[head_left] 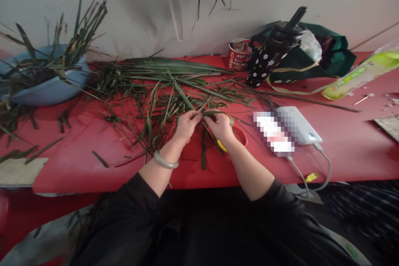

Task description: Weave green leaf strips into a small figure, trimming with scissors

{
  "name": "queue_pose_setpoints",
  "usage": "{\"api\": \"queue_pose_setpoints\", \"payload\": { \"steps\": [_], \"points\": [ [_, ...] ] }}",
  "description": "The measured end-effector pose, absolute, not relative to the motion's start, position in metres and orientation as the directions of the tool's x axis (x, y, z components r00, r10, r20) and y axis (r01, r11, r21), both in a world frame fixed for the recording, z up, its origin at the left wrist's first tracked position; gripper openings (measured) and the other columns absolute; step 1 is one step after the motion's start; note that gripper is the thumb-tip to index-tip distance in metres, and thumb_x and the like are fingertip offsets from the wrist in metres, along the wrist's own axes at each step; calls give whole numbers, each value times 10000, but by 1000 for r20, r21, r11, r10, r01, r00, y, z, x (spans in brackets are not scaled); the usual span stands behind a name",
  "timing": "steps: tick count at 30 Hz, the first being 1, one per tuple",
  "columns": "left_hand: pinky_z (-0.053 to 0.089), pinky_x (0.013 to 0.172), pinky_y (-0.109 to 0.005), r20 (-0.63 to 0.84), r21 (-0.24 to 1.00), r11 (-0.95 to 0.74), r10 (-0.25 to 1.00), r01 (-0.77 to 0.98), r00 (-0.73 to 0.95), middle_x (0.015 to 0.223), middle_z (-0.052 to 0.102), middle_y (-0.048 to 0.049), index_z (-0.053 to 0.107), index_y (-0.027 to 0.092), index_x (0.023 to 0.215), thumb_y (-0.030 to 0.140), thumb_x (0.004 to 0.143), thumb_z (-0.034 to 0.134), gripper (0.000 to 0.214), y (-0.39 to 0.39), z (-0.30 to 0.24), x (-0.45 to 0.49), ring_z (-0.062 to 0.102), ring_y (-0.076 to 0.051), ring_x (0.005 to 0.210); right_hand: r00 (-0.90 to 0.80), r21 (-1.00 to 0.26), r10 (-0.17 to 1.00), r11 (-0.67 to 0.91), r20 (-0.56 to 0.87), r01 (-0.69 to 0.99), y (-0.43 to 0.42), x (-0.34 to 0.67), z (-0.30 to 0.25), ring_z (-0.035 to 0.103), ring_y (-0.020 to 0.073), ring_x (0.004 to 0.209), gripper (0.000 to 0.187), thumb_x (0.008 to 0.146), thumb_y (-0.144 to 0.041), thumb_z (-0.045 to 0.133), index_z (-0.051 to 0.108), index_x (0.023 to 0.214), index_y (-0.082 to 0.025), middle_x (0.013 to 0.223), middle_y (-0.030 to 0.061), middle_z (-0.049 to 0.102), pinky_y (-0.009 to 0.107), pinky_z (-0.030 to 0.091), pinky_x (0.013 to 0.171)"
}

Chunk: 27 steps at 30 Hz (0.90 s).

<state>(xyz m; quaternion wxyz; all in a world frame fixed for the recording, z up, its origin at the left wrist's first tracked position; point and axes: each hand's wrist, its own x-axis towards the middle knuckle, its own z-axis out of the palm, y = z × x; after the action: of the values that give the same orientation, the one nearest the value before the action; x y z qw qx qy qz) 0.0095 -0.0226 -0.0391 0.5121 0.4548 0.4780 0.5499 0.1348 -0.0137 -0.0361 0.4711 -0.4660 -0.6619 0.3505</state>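
My left hand (186, 126) and my right hand (220, 126) meet over the middle of the red table (77, 162). Both pinch a narrow green leaf strip (213, 112) that runs between their fingertips. A second dark strip (203, 149) hangs down from the hands toward the table's front edge. A pale bangle (165, 161) circles my left wrist. Under my right wrist lie red-handled scissors (241, 136) with a yellow part. A heap of long green leaves (165, 79) spreads behind the hands.
A blue basin (46, 87) full of leaf scraps stands at the far left. At the back right are a red cup (238, 54), a black flowered bottle (271, 54) and a green bag (327, 56). A phone on a white power bank (301, 126) lies right of my hands.
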Motion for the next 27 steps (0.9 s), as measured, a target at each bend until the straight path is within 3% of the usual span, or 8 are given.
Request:
{"api": "queue_pose_setpoints", "payload": {
  "steps": [7,14,22,27],
  "points": [
    [395,596,-214,1,993,-1,1000,-121,0,655,598,15,630,152,745,298,642,618,179,-24,-36,11,501,-82,590,-82,-964,969,241,233,116,-7,138,-43,580,133,708,133,676,-220,535,595,792,-197,750,2,629,283,472,691],
    [406,626,-236,-6,997,6,1000,-75,9,668,615,4,643,142,737,314,627,622,206,-21,-39,7,515,-90,599,-110,-974,975,206,195,93,-10,138,-39,576,117,678,135,676,-209,527,600,785,-175,732,-9,623,254,469,655],
    [357,533,-207,19,999,-19,1000,50,0,601,563,16,614,133,688,323,648,594,195,-22,-38,5,464,-79,551,-172,-878,938,343,301,333,-10,143,-39,580,133,696,162,709,-219,510,616,822,-174,756,3,629,259,467,664],
    [338,519,-197,15,999,-16,999,-29,-48,564,521,35,581,140,636,241,628,584,102,-21,-39,6,441,-68,530,-224,-681,852,515,474,520,-15,140,-35,565,158,794,195,738,-136,465,619,842,-194,828,35,609,272,460,718]
  ]
}}
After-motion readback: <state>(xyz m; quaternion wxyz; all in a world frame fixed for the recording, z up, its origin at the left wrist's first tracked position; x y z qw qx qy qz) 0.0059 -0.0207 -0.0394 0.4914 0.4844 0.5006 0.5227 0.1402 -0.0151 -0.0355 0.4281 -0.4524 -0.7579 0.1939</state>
